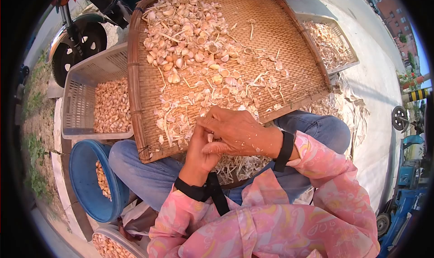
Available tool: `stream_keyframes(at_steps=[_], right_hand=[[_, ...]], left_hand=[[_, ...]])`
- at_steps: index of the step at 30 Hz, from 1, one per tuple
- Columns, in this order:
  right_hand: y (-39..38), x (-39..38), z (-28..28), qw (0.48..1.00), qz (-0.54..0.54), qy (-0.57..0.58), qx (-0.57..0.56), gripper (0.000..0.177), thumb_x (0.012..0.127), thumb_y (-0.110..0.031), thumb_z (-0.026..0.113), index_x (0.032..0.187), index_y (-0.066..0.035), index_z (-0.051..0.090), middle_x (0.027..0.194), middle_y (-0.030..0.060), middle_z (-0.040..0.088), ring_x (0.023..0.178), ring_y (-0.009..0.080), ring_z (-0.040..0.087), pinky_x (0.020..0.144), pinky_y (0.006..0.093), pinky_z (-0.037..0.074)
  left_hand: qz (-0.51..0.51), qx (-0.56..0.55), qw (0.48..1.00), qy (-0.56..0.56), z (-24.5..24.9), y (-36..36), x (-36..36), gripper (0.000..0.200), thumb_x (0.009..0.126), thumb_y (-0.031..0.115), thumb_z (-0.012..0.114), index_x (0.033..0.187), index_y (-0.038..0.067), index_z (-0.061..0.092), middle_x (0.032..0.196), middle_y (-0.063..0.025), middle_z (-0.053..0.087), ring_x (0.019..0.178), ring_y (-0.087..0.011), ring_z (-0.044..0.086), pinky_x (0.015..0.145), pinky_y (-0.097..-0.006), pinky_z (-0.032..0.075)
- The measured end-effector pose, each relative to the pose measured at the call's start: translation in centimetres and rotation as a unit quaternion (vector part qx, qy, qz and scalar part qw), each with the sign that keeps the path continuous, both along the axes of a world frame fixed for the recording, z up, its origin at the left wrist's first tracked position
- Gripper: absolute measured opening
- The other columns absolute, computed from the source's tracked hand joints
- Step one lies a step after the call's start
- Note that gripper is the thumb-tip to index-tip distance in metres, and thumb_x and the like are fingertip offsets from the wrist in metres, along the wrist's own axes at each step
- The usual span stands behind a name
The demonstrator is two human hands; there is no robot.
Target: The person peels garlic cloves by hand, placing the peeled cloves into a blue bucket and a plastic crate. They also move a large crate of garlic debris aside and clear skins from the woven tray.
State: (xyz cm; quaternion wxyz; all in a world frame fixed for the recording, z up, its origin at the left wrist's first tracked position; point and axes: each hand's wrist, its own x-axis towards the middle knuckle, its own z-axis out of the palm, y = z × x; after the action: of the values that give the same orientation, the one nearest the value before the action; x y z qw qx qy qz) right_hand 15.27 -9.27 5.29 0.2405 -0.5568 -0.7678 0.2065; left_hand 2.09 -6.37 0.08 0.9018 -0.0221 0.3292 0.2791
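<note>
Over the near edge of a woven tray (pixel 289 36), my two hands meet with their fingers curled together. My left hand (pixel 199 151) is closed, its fingertips pinching a small pale piece that looks like a garlic clove (pixel 210 137). My right hand (pixel 242 131) lies across it, thumb and fingers closed around the same spot; what its fingertips hold is hidden. Bits of skin stick to the back of my right hand. A heap of garlic cloves (pixel 181 36) covers the tray's far left part, with loose skins and stalks (pixel 217 93) scattered nearer my hands.
On the left stand a plastic crate (pixel 79 99) of cloves, a blue bucket (pixel 92 185) with some cloves, and a container of cloves (pixel 110 246) below. A crate of peelings (pixel 327 41) is at the right. A wheel (pixel 79 47) stands at upper left.
</note>
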Motion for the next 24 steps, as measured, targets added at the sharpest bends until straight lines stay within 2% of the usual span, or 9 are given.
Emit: stream_keyframes(at_steps=[3,5,9,12,14,17,18,20,24], right_hand=[[2.1,1.7,0.4,0.998,-0.028,0.052,0.011,0.027,0.087,-0.028,0.055,0.099,-0.004,0.057,0.086,0.0128,0.057,0.076,0.0286,0.06,0.06,0.0378,0.046],[4.9,6.1,-0.7,0.997,-0.08,-0.002,-0.007,0.02,0.082,-0.013,0.059,0.099,-0.002,0.057,0.085,0.0132,0.058,0.075,0.0299,0.058,0.064,0.0377,0.046],[6.3,10.8,-4.4,0.994,-0.056,-0.094,0.03,0.018,0.082,-0.016,0.058,0.096,-0.005,0.058,0.087,0.0154,0.056,0.08,0.0342,0.056,0.068,0.0415,0.045],[6.2,9.7,-6.7,0.994,-0.062,-0.087,-0.022,0.021,0.081,-0.017,0.059,0.098,-0.005,0.058,0.091,0.0149,0.052,0.08,0.0347,0.056,0.07,0.0421,0.045],[6.4,9.2,-8.0,0.994,-0.063,-0.086,0.003,0.021,0.08,-0.017,0.06,0.096,-0.004,0.058,0.088,0.0154,0.053,0.079,0.0347,0.055,0.069,0.0416,0.044],[6.6,8.7,-7.5,0.998,-0.045,-0.035,0.001,0.019,0.082,-0.018,0.06,0.093,-0.002,0.059,0.084,0.0162,0.055,0.079,0.0346,0.055,0.067,0.0407,0.044],[6.4,8.1,-7.1,0.999,-0.047,0.022,-0.002,0.019,0.083,-0.017,0.062,0.095,-0.002,0.06,0.082,0.0124,0.055,0.072,0.0263,0.055,0.063,0.0343,0.044],[5.8,6.4,-5.7,0.994,-0.041,0.089,-0.047,0.021,0.083,-0.019,0.063,0.095,-0.003,0.061,0.082,0.0106,0.056,0.072,0.0236,0.055,0.063,0.0322,0.044],[5.2,4.0,-3.3,0.987,0.039,0.151,-0.045,0.02,0.083,-0.019,0.063,0.096,-0.004,0.061,0.083,0.0072,0.058,0.075,0.0193,0.055,0.063,0.0291,0.044]], left_hand=[[-0.02,-0.068,0.984,-0.162,-3.0,1.7,-2.5,0.031,0.094,0.032,0.043,0.101,0.004,0.053,0.098,-0.0156,0.052,0.077,-0.0196,0.055,0.061,-0.0252,0.056],[0.033,-0.03,0.991,-0.127,0.0,3.1,-5.7,0.028,0.094,0.029,0.044,0.097,0.003,0.054,0.091,-0.0147,0.05,0.068,-0.0156,0.048,0.051,-0.0205,0.05],[0.16,0.292,0.94,0.077,5.1,5.7,-17.3,0.026,0.095,0.028,0.044,0.095,0.004,0.055,0.087,-0.0103,0.05,0.062,-0.0097,0.043,0.044,-0.0165,0.038],[0.152,0.374,0.754,0.518,4.6,6.0,-26.6,0.03,0.092,0.027,0.049,0.105,0.001,0.056,0.099,-0.011,0.055,0.08,-0.0132,0.051,0.067,-0.0212,0.044],[0.05,0.362,0.555,0.747,4.0,5.7,-28.9,0.034,0.091,0.026,0.05,0.111,-0.001,0.056,0.106,-0.0119,0.057,0.092,-0.0162,0.053,0.08,-0.0248,0.043],[0.028,0.446,0.465,0.764,4.5,5.3,-27.0,0.038,0.091,0.023,0.049,0.117,-0.004,0.052,0.114,-0.0125,0.055,0.105,-0.0205,0.051,0.092,-0.0293,0.035],[0.054,0.469,0.52,0.712,5.0,5.2,-24.7,0.036,0.091,0.025,0.049,0.114,-0.002,0.055,0.109,-0.0106,0.058,0.101,-0.0176,0.053,0.088,-0.0273,0.038],[0.039,0.488,0.637,0.596,6.3,5.0,-17.5,0.033,0.091,0.025,0.051,0.112,-0.001,0.056,0.103,-0.0086,0.06,0.095,-0.0145,0.056,0.082,-0.0259,0.042],[-0.083,0.556,0.738,0.375,3.8,4.9,-5.7,0.03,0.09,0.023,0.055,0.109,0.0,0.056,0.093,-0.0069,0.062,0.079,-0.0119,0.06,0.069,-0.0224,0.046]])
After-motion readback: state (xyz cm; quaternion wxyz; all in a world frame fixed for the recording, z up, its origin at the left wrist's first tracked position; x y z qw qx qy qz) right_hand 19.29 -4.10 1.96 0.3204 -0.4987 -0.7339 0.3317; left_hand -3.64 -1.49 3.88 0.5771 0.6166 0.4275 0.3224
